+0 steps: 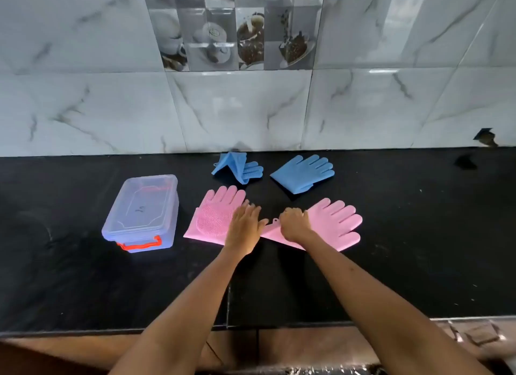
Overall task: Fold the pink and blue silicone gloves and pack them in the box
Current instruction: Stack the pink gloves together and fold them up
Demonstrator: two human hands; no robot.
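L hand [245, 229] flat, R hand [293, 225] seemingly gripping 2 pink gloves [332, 224].

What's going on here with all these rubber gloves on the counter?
A person is tidying four silicone gloves on a black counter. The left hand rests flat on one pink glove, and the right hand is curled on the cuff of the other pink glove. Behind them, one blue glove is already bent over and the other blue glove lies flat. The clear box on the left has its lid on; nothing is packed yet.
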